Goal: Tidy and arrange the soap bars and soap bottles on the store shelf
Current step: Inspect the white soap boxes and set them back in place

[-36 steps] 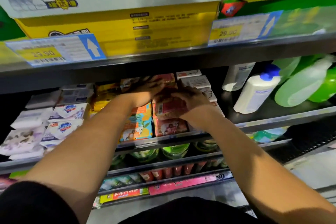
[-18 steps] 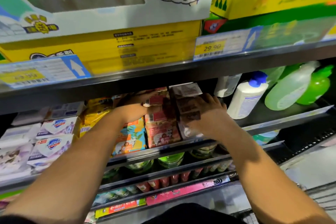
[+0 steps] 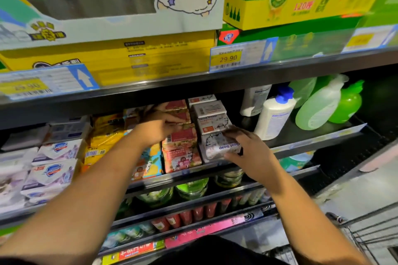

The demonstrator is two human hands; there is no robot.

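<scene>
Head view: right hand clamps white soap box at its left; left hand, grip unclear.

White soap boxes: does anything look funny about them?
Yes. The front white Goat Soap box, gripped by the right hand, has its lettering upside down, while the box behind it reads the right way up.

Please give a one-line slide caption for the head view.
Right hand grips a white Goat Soap box at the shelf front; left hand touches the red soap boxes.
</scene>
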